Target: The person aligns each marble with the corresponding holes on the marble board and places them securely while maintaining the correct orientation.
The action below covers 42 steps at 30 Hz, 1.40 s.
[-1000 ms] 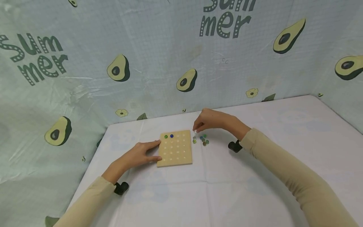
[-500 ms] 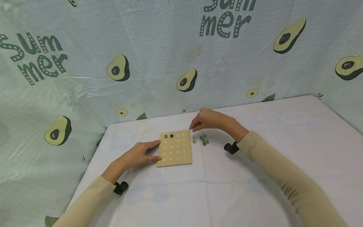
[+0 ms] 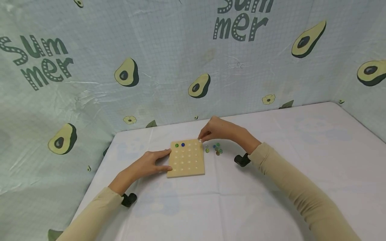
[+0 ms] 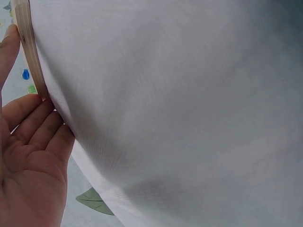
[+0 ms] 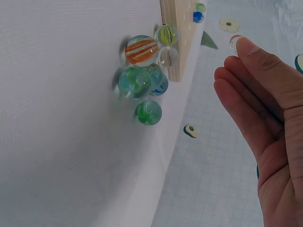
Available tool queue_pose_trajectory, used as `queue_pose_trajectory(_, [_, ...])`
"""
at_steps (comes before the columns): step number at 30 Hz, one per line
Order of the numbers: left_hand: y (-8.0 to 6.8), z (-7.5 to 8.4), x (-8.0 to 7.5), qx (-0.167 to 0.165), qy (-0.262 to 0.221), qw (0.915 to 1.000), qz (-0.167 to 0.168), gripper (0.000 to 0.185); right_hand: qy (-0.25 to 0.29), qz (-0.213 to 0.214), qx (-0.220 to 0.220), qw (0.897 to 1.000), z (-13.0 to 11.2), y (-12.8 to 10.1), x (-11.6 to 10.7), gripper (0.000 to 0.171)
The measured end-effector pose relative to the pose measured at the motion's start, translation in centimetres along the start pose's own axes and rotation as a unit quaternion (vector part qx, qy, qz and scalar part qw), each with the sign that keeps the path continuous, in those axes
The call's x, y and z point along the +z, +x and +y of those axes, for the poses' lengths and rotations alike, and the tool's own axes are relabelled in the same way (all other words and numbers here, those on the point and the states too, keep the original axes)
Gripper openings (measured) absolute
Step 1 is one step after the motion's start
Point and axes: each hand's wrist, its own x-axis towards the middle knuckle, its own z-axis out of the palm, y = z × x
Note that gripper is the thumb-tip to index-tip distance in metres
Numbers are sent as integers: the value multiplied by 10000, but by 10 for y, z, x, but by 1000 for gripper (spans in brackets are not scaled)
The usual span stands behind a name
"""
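Landmark: wooden peg board [image 3: 186, 158], flat on white worktop [image 3: 271, 187], dimples in rows.
R hand [image 3: 218, 131]: over board's far-right corner; grip narrow, thumb + fingertip pinching one clear marble [image 3: 200, 141].
L hand [image 3: 146, 164]: against board's left edge, fingers straight, bracing it; holds nothing.
Already seated: green marble [image 3: 176, 145] and blue marble [image 3: 182, 144], far row of board, left end.
Loose marbles [image 3: 215, 149]: small cluster on worktop just right of board's far-right corner.
Handling (est.): marble = glass, hard, smooth, light; likely slippery, rolls freely if let go. Best taken across its widest part w/ two fingertip pads. Board stiff, light; probably slides on cloth unless braced.
Head view only: both hands, the board's dimple rows, seated pair's position.
R wrist view only: cluster close up [image 5: 142, 80], striped, green and clear ones touching, some against board's edge; clear marble [image 5: 234, 42] at fingertip.
L wrist view only: finger contact on board's edge [image 4: 29, 49]; no marble in that palm.
Backdrop: avocado-print sheet [image 3: 126, 72] behind worktop.
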Motion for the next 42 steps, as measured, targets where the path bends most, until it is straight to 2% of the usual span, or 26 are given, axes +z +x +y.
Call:
queue_pose_trajectory(28, [2, -1, -1, 43, 30, 10000, 43, 87, 189, 292, -210, 9992, -6, 16, 12, 15])
queue_pose_trajectory(42, [2, -1, 0, 41, -13, 10000, -12, 87, 274, 311, 85, 9991, -7, 24, 21, 18])
